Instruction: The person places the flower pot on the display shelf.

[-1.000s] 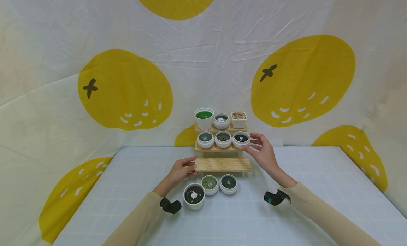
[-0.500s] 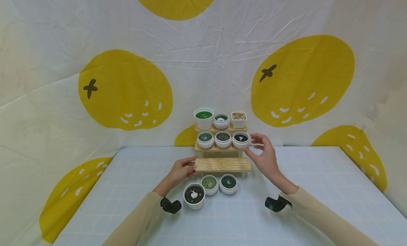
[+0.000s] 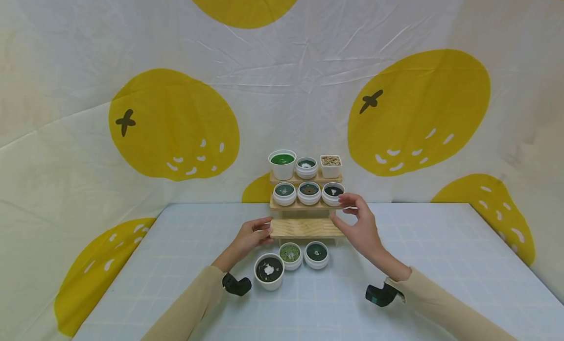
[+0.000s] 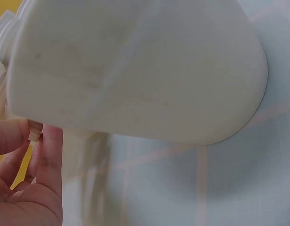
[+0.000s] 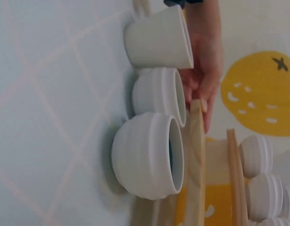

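"My left hand (image 3: 251,235) pinches the left end of the front shelf (image 3: 304,228), thumb and fingers clamped on the wood."

"And your right?"

"My right hand (image 3: 363,228) holds nothing; its thumb and fingers are curved and well apart. The thumb is at the right end of the front shelf, though I can't tell whether it touches. My fingertips are just beside the dark-topped pot (image 3: 331,191) at the right end of the middle shelf (image 3: 304,208)."

"Where is the front shelf itself?"

"Upright on the table (image 3: 335,306), lower than the middle shelf and nearer me, its top bare. Two more pots share the middle one, and three stand on the back shelf (image 3: 310,181), a square pot (image 3: 331,165) of beige bits at the right."

"Anything closer to you?"

"Three pots on the table: the tall pot (image 3: 269,284) near my left wrist, the speckled green pot (image 3: 291,254) just beside it, then the dark green pot (image 3: 317,255). The tall one looms large in my left wrist view."
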Action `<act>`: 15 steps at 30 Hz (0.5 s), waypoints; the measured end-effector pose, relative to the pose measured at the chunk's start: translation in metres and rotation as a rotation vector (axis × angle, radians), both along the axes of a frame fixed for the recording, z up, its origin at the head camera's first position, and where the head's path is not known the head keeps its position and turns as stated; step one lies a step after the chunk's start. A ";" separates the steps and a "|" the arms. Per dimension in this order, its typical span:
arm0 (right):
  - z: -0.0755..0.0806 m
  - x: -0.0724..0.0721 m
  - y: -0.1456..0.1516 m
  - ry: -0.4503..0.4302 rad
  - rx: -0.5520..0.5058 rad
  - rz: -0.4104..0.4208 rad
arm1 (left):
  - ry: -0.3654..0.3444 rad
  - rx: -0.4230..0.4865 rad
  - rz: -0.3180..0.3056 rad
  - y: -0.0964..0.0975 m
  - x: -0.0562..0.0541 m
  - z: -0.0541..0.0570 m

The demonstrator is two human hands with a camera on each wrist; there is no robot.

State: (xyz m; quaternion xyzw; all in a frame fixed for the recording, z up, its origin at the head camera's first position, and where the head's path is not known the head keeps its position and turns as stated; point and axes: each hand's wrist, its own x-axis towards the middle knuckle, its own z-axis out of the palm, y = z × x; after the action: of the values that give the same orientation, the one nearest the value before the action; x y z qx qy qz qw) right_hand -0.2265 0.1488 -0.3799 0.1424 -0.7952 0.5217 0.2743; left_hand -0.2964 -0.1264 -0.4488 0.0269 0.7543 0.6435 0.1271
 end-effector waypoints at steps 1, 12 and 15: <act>0.003 0.004 -0.003 -0.004 0.003 0.008 | 0.002 -0.001 -0.001 0.000 0.000 0.000; 0.000 0.019 -0.022 -0.071 -0.020 0.088 | 0.012 0.008 -0.005 0.000 0.000 0.000; -0.013 0.015 -0.024 -0.092 -0.025 0.109 | 0.011 0.007 -0.003 0.000 0.000 0.000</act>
State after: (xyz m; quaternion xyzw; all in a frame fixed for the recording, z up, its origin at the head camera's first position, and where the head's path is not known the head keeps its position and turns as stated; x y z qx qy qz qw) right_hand -0.2113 0.1246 -0.3926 0.1581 -0.7913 0.5519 0.2104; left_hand -0.2962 -0.1269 -0.4484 0.0323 0.7527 0.6458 0.1238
